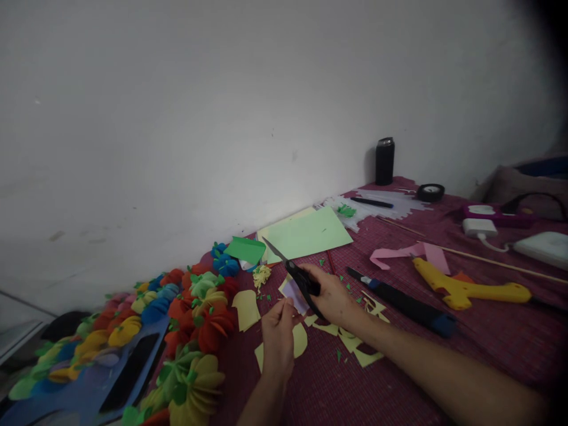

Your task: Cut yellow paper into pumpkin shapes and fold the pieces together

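Scissors (303, 280) Poised Above Paper Scraps

My right hand (331, 296) grips the scissors by their handles above the red cloth (337, 393), tips aimed away toward the pale green sheet (310, 234), while my left hand (277, 331) pinches the purple paper (298, 297) just beside them. With both hands so close, I judge that a careless turn of the wrist could bring the blades round onto my left fingertips; a forward slip might nick the sheet. Yellow scraps (370, 358) lying near could also snag on the edges. Dark all over, the scissors show black handles, partly hidden by my fingers, and a long grey blade tapering to a point; whether the blades are fully together, I cannot tell. Colourful paper balls (213, 325) crowd my left; a cutter (408, 305) and a glue gun (470, 290) lie to my right.
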Action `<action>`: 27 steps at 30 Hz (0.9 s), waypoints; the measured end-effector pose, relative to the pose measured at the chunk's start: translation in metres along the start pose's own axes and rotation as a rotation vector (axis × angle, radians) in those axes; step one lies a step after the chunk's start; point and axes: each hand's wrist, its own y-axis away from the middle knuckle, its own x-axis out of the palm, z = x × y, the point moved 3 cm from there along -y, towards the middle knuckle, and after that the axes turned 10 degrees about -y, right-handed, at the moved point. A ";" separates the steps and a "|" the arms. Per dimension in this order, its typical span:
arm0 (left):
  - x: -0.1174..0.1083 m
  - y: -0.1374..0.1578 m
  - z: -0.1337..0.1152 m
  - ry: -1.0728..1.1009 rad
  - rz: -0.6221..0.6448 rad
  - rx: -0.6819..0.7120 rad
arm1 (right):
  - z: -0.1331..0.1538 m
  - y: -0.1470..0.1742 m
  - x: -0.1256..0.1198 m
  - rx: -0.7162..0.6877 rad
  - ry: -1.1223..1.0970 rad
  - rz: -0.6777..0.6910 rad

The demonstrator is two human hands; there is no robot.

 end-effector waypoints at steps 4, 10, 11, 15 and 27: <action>0.000 0.000 0.001 -0.012 -0.007 0.000 | 0.003 0.000 -0.001 -0.016 0.014 0.002; -0.001 -0.001 0.001 0.013 -0.021 -0.020 | 0.002 0.000 -0.001 -0.020 0.045 0.014; 0.000 0.000 0.001 0.015 -0.018 -0.020 | 0.002 0.000 -0.001 -0.021 0.042 0.015; 0.002 0.001 -0.002 0.017 -0.023 -0.029 | 0.004 0.001 0.000 -0.028 0.029 0.028; -0.004 -0.002 -0.008 0.254 -0.121 -0.088 | -0.003 -0.011 -0.016 0.184 -0.295 -0.003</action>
